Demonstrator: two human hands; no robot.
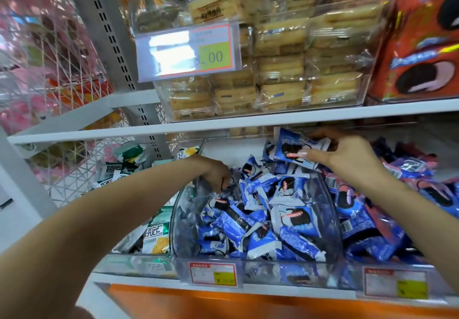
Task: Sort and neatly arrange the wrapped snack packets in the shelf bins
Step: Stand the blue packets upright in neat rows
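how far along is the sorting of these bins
Early. Done: the middle bin holds blue packets, the left bin green packets. In hand: the right hand pinches a blue packet above the bin's back; the left hand reaches into the pile, grip unclear. Left: the blue pile lies jumbled, and the right bin mixes blue and pink packets.

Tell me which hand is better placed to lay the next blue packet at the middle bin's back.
Right. The right hand pinches a blue packet above the back of the middle bin, so it likely only needs lowering. The left hand is low at the bin's left side, fingers among packets.
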